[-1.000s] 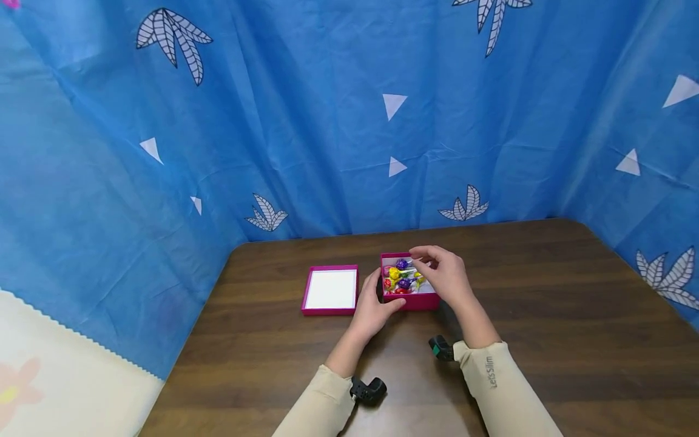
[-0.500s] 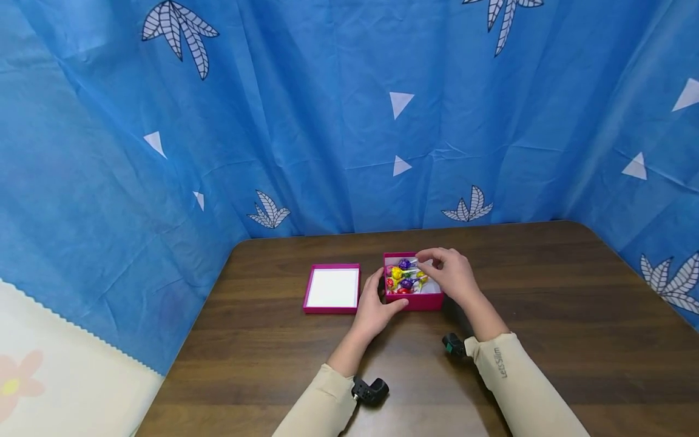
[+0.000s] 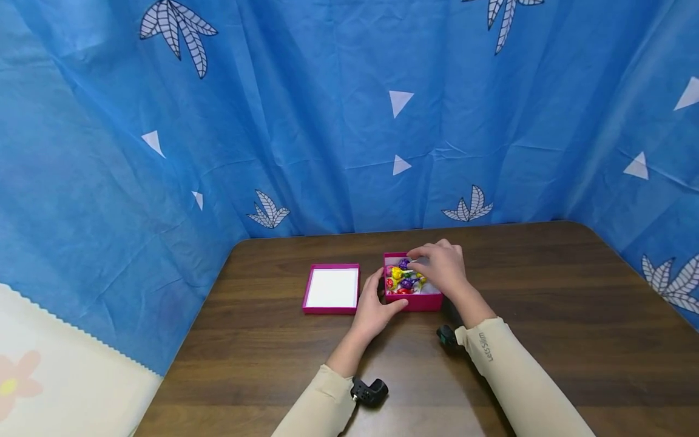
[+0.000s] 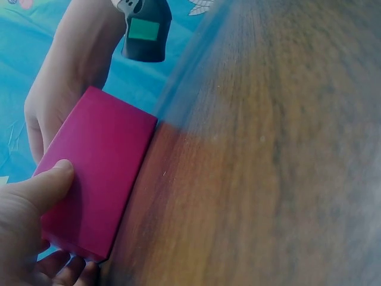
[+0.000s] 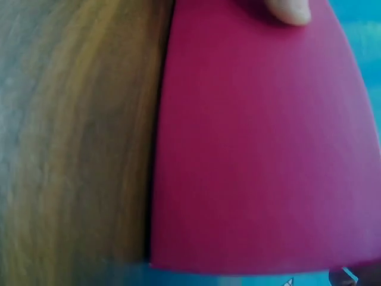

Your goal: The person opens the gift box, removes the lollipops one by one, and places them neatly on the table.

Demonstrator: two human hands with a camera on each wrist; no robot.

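Note:
A pink box holding several colourful lollipops stands on the table. My left hand grips its left side, with the thumb on the front wall; in the left wrist view this hand also grips the box. Over the box's right part is my right hand, its thumb and forefinger bent close together beside a purple lollipop. Whether they pinch its stick cannot be told. The right wrist view shows the box wall and a thumb tip, but not the right fingertips.
A pink-edged lid with a white inside lies left of the box. The brown wooden table reaches back to a blue curtain. A pale cloth with a flower print is at the lower left.
My right hand has shifted slightly left over the box since half a second ago, its fingertips nearer the purple lollipop. The left hand keeps its grip on the box.

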